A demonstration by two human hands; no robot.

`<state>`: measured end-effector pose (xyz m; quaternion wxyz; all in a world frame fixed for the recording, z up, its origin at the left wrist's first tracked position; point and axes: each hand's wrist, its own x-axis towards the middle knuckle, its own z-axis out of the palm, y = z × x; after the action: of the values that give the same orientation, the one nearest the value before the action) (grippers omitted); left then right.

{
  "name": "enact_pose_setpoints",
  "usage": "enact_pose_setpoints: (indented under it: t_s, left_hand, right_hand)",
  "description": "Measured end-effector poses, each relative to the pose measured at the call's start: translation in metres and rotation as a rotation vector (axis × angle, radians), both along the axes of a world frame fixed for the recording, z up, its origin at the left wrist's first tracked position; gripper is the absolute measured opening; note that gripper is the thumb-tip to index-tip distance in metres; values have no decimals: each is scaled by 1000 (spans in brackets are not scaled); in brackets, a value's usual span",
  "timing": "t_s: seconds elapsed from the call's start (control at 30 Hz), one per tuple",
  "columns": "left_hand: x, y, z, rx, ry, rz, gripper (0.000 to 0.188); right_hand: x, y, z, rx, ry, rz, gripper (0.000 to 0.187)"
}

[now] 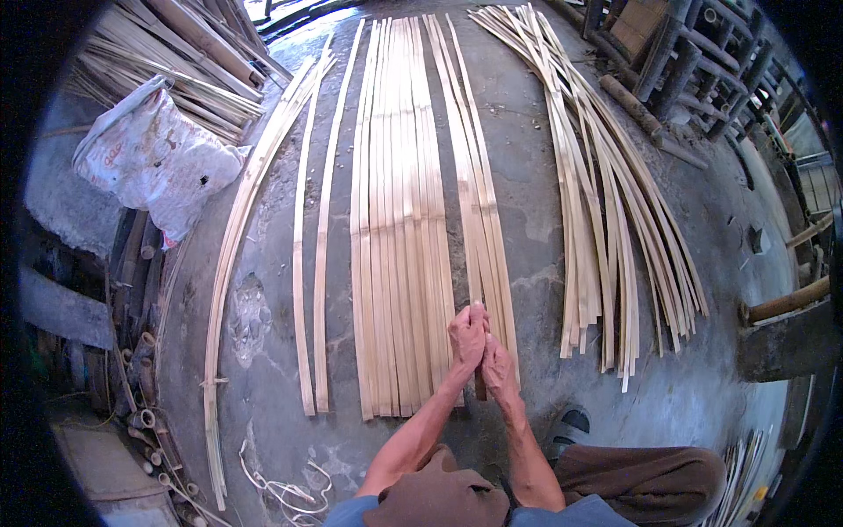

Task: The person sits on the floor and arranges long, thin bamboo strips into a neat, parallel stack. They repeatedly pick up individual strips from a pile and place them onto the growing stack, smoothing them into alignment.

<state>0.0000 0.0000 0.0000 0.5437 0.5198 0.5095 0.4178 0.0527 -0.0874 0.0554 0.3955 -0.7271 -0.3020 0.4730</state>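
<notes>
My left hand (467, 337) is closed with its fingers curled round a bamboo strip (475, 255). Just below and to its right, my right hand (499, 369) grips the same strip, whose near end pokes out under the fingers. Other long strips lie close along its right side. Left of my hands, a flat row of bamboo strips (399, 290) lies edge to edge on the concrete floor, their darker joints lined up across it. Two single strips (323, 307) lie apart, further left. My fingers hide part of the held strip.
A loose pile of bamboo strips (606, 211) fans out on the right. A bundle (230, 299) tied near its lower end lies at left. Beyond it are a white sack (158, 158) and stacked poles. Cord (285, 492) lies near my knee; a bamboo frame (694, 66) stands far right.
</notes>
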Motion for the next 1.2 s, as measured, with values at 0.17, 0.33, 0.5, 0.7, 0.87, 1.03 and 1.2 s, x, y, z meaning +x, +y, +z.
enact_pose_setpoints:
  t_s: [0.17, 0.33, 0.5, 0.7, 0.87, 1.03, 1.2]
  left_hand:
    - [6, 10, 6, -235, -95, -8, 46]
    - [1, 14, -17, -238, -29, -34, 46]
    - [2, 13, -13, -269, -132, -40, 45]
    - [-25, 6, -13, 241, 556, -104, 28]
    - [-68, 10, -32, 637, 825, -252, 46]
    - [-87, 12, -55, 732, 993, -403, 55]
    - [-83, 12, -45, 624, 893, -448, 57]
  right_hand:
    - [-10, -3, -47, 213, -157, -79, 45]
    - [-19, -7, -52, 265, -247, -95, 41]
    - [-31, -9, -34, 279, -464, -121, 36]
    - [-39, -21, -50, 171, -542, -103, 40]
    - [-50, -31, -70, 205, -414, -71, 44]
    - [-52, -34, -95, 148, -477, 13, 44]
    - [-47, -36, -101, 149, -485, 46, 45]
